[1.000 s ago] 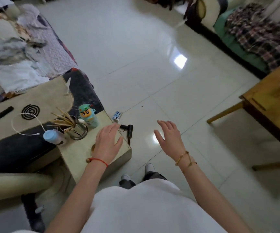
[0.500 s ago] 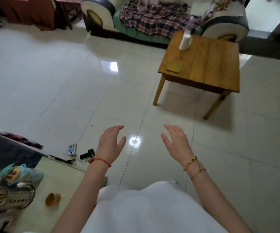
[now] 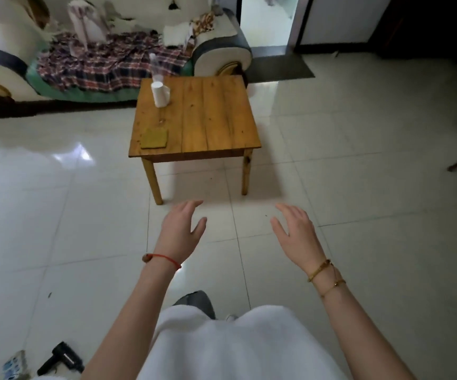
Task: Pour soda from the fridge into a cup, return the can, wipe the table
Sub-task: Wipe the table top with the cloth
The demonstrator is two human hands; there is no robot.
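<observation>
With the left hand (image 3: 181,229) and right hand (image 3: 294,230) held spread and empty above the floor, the white cup (image 3: 160,94) is seen near the far corner of the tabletop (image 3: 213,116), where it could be toppled by a careless pour.

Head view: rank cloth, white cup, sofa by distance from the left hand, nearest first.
From the left hand, open and empty above the floor:
1. Cloth, on the table's near left corner.
2. White cup, at the table's far left edge.
3. Sofa, behind the table along the far wall.
</observation>
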